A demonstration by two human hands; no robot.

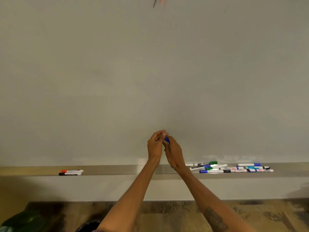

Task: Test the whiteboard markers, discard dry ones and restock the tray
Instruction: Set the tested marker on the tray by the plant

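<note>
Blue marker (166,140), only a short stretch of its blue end and a sliver of white barrel showing, is held in front of the whiteboard (150,72), above the tray (117,170). The right hand (174,154) has its fingers curled round the barrel and hides most of it. The left hand (155,146) meets it from the other side, fingertips bunched and pinching at the marker's upper end; whether they are on a cap cannot be told. No print on this marker can be seen.

On the tray to the right lies a loose pile of markers (230,168) with blue, green and black caps. A green-capped marker (206,163) carries a dark label with white lettering, and others have red patches, but all of it is too small to read. Well to the left, a red-capped marker (71,171) and a black-capped marker (70,173) lie side by side, labels blurred.

Dark and red strokes (158,1) are cut off by the top edge. A dark green bag (25,218) sits half out of view on the wooden floor (167,213).
</note>
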